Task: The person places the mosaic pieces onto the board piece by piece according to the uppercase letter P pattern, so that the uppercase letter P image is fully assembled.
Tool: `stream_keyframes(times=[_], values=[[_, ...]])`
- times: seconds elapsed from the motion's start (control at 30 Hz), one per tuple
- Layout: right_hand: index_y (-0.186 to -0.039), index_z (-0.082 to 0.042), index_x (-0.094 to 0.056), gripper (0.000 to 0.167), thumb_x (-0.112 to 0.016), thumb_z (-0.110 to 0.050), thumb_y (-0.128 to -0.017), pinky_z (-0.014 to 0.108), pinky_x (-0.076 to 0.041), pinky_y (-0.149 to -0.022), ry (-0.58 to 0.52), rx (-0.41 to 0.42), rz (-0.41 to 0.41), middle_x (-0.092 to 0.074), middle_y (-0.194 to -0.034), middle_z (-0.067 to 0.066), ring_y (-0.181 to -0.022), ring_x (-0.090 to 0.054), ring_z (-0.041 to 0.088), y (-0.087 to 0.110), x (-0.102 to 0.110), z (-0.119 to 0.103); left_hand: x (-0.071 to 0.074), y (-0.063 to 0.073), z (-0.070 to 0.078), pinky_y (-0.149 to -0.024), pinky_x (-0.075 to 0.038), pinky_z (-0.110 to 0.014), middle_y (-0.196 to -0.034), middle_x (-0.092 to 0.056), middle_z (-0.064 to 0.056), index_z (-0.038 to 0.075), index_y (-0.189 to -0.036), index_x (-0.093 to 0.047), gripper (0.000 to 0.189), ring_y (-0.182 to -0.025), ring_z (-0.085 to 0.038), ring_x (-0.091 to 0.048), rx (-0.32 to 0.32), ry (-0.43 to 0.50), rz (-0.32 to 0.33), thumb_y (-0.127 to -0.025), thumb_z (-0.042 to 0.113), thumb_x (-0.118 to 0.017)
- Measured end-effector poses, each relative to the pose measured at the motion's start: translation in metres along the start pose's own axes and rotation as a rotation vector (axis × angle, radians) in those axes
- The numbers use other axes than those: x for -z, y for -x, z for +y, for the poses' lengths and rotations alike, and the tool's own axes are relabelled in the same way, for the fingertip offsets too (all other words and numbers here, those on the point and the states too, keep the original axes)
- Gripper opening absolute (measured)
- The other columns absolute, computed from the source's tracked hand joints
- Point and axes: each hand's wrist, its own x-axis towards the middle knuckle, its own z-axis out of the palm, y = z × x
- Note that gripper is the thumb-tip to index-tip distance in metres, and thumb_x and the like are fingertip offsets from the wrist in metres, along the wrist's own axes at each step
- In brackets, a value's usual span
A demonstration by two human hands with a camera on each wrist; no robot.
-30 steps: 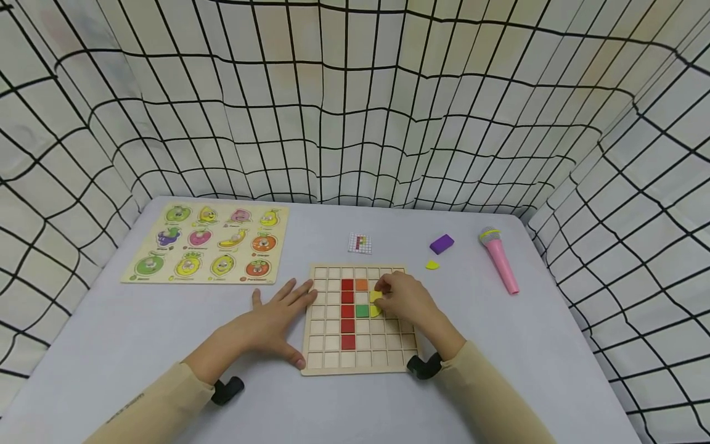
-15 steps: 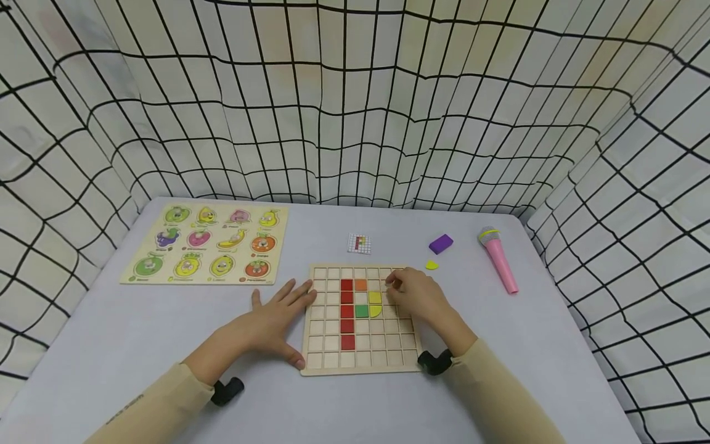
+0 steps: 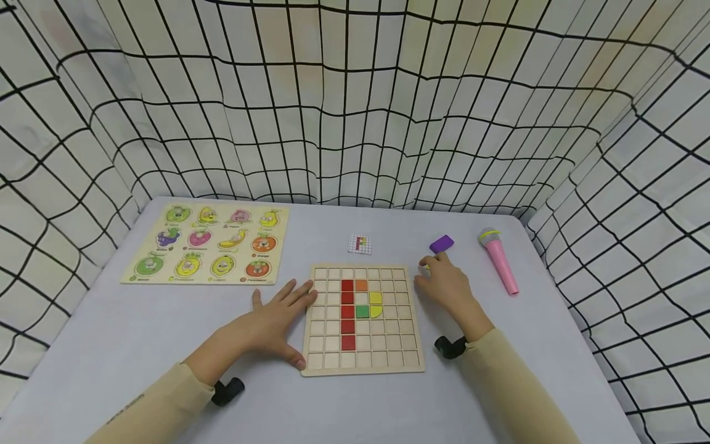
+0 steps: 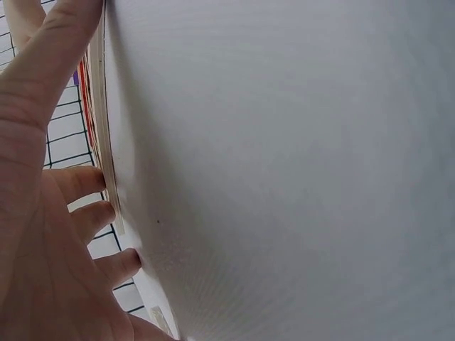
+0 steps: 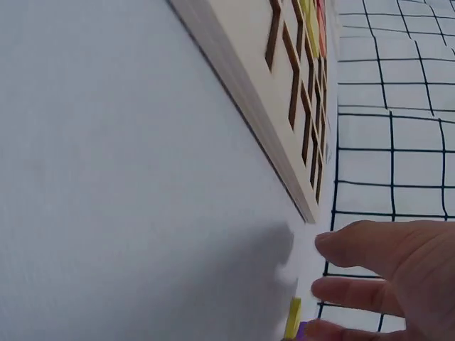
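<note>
My left hand (image 3: 277, 324) is spread along the left edge of a wooden grid board (image 3: 363, 372), its fingertips and thumb at the rim. In the grid lie a column of red square tiles (image 3: 347, 312), an orange square tile (image 3: 362, 285), a green square tile (image 3: 362, 311), a yellow square tile (image 3: 375, 298) and a yellow quarter-round tile (image 3: 376, 311). To the right of the board, my right hand (image 3: 448, 290) hovers over a loose yellow tile (image 5: 293, 317), mostly hidden in the head view. The right wrist view shows thumb and fingers apart, nothing between them.
A small pattern card (image 3: 360, 244) lies behind the board. A purple block (image 3: 441, 243) sits just beyond my right fingers, with a pink toy microphone (image 3: 500, 262) farther right. At back left lies a fruit puzzle board (image 3: 208, 243). Black netting over white cloth surrounds the table.
My right hand has let go of the yellow square tile in the grid and moved right, off the board, to the loose yellow tile. My left hand has stayed put.
</note>
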Motion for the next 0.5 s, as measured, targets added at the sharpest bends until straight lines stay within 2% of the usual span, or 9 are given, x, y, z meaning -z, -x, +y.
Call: stream_keyframes(times=[0.13,0.23,0.37,0.43,0.5], values=[[-0.132,-0.009,-0.065,0.041,-0.066,-0.030,-0.097,0.054,-0.057,-0.074,0.037,-0.039,-0.023,-0.055,-0.138,0.024,-0.088,-0.067,0.039,-0.001,0.004,0.009,0.000,0.000,0.000,-0.098,-0.004,-0.095,-0.175,-0.014,-0.009,0.014,-0.164,-0.030,0.138,-0.160,-0.043,-0.008,0.002,0.002,0.000,-0.055,0.077,-0.087],[-0.127,-0.009,-0.068,0.035,-0.069,-0.024,-0.095,0.056,-0.056,-0.081,0.030,-0.006,-0.029,-0.058,-0.136,0.023,-0.095,-0.068,0.040,-0.003,0.005,0.014,0.000,0.000,0.000,-0.097,-0.005,-0.095,-0.174,-0.016,-0.009,0.013,-0.164,-0.030,0.138,-0.159,-0.044,-0.010,0.000,0.000,0.006,-0.055,0.077,-0.087],[-0.114,-0.007,-0.068,0.026,-0.071,-0.015,-0.089,0.053,-0.054,-0.084,-0.016,0.044,-0.025,-0.061,-0.131,0.019,-0.095,-0.065,0.033,-0.006,0.004,0.018,-0.001,0.000,0.000,-0.096,-0.005,-0.095,-0.174,-0.016,-0.010,0.013,-0.163,-0.030,0.138,-0.159,-0.044,-0.010,-0.002,-0.001,0.009,-0.055,0.077,-0.086],[-0.117,-0.006,-0.065,0.030,-0.071,-0.013,-0.088,0.051,-0.053,-0.083,-0.042,0.036,-0.017,-0.059,-0.133,0.020,-0.094,-0.062,0.032,-0.008,0.002,0.019,0.000,0.000,0.000,-0.097,-0.005,-0.095,-0.174,-0.016,-0.010,0.013,-0.163,-0.030,0.138,-0.159,-0.044,-0.010,-0.002,0.001,0.010,-0.055,0.077,-0.087],[-0.126,-0.005,-0.062,0.038,-0.072,-0.014,-0.090,0.051,-0.053,-0.086,-0.062,0.022,-0.010,-0.057,-0.136,0.022,-0.099,-0.063,0.034,-0.008,0.001,0.019,0.000,0.001,0.000,-0.096,-0.005,-0.095,-0.174,-0.016,-0.010,0.013,-0.163,-0.030,0.138,-0.159,-0.044,-0.010,-0.002,0.002,0.010,-0.055,0.076,-0.087]])
